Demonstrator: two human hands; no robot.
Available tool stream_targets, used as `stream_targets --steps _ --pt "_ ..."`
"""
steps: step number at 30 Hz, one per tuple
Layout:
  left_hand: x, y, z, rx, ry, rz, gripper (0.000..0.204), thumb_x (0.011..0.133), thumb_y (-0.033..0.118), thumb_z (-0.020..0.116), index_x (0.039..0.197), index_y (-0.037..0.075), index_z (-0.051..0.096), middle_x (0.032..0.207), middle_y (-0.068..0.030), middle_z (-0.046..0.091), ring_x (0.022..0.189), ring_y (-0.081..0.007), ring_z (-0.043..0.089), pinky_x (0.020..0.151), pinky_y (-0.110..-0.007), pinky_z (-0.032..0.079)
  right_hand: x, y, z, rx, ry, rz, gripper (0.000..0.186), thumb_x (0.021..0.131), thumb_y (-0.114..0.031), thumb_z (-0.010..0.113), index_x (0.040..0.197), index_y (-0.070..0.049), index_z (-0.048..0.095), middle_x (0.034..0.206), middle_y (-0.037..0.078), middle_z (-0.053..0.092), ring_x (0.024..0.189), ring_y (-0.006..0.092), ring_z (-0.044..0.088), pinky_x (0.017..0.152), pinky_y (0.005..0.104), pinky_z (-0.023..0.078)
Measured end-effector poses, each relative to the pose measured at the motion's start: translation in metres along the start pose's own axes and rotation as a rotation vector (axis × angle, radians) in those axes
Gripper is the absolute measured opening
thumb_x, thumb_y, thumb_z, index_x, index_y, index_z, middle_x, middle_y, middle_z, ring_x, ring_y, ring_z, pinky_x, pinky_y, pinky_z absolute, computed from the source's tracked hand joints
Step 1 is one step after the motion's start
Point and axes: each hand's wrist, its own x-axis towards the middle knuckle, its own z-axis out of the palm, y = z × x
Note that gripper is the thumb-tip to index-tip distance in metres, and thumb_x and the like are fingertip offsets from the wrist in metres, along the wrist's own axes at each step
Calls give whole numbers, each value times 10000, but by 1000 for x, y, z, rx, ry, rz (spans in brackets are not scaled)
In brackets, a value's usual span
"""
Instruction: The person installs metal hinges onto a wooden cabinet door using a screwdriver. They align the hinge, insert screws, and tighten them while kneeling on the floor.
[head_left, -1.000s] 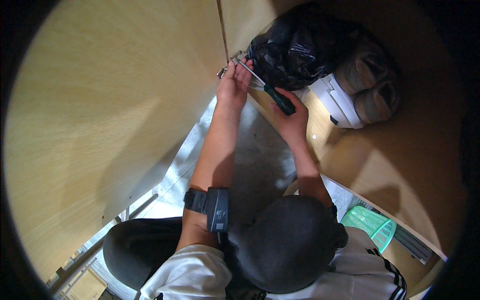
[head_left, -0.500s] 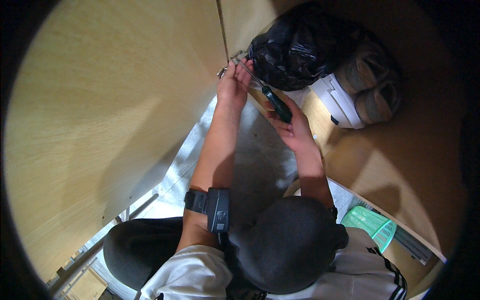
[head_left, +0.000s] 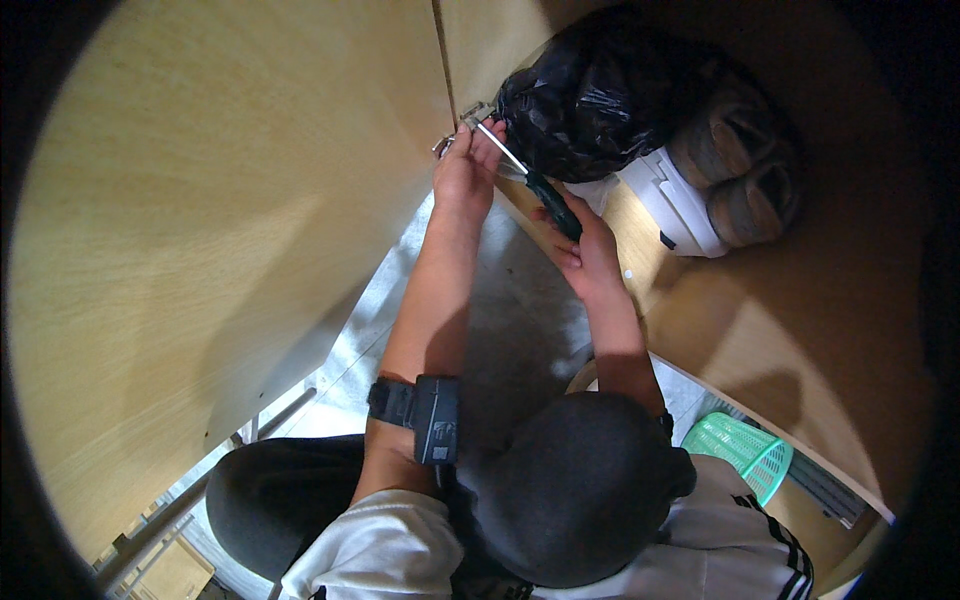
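Reference point: silver cabinet hinge point(head_left: 480, 109), located at the seam beside the wooden door point(head_left: 220, 220).

Change noted: over the last second the grip of the right hand point(head_left: 594, 250) on the green-handled screwdriver point(head_left: 537, 185) has been altered. Earlier the handle was held from its right side; then the fingers were loosened beneath it; now they are curled around its butt end again. The left hand point(head_left: 466, 182) is kept in the same place at the hinge. Judged as a re-grip during turning; no displacement of the hinge is observed, so little visible progress can be credited to the interval.

Grip: the screwdriver is grasped by the right hand, below and right of the hinge. Its shaft is directed up to the hinge, past the left fingers. Whether the tip is seated in a screw cannot be told. The left thumb and fingers are placed at the hinge's lower edge; whether it is pinched or merely steadied cannot be told.

Surroundings: a black plastic bag point(head_left: 600, 100) is located just right of the hinge; a pair of brown shoes point(head_left: 752, 205) farther right.

Markings: pale print and a small square code are borne by the black forearm device point(head_left: 436, 418), well below the hinge; too small to be read. No lettering is made out on the screwdriver.
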Motion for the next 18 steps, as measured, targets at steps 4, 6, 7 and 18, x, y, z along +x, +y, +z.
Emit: stream_targets --steps 4,6,7,18 --pt "-1 1 -1 18 3 -10 333 993 217 435 1163 -66 481 1133 -183 605 1079 -284 599 947 -354 507 4 9 5 -172 109 -177 330 866 -97 604 1194 -95 565 935 21 633 510 11 328 430 156 227" --pt "-2 0 -1 21 4 8 334 992 210 436 1167 -72 478 1130 -189 605 1071 -284 603 941 -344 512 4 11 5 -189 114 -215 348 841 -64 625 1184 -94 573 936 1 628 528 9 334 439 159 234" --pt "-2 -1 -1 18 7 15 335 992 207 436 1168 -75 477 1129 -192 605 1067 -283 606 938 -339 514 4 11 5 -171 95 -205 358 829 -47 632 1180 -94 576 939 -7 624 535 9 336 443 161 237" --pt "-2 0 -4 19 -42 -4 344 989 200 442 1168 -92 476 1131 -198 602 1072 -284 602 958 -346 501 -2 7 10 -153 65 -182 332 801 -42 664 1122 -100 604 872 -34 605 528 10 345 438 175 247"
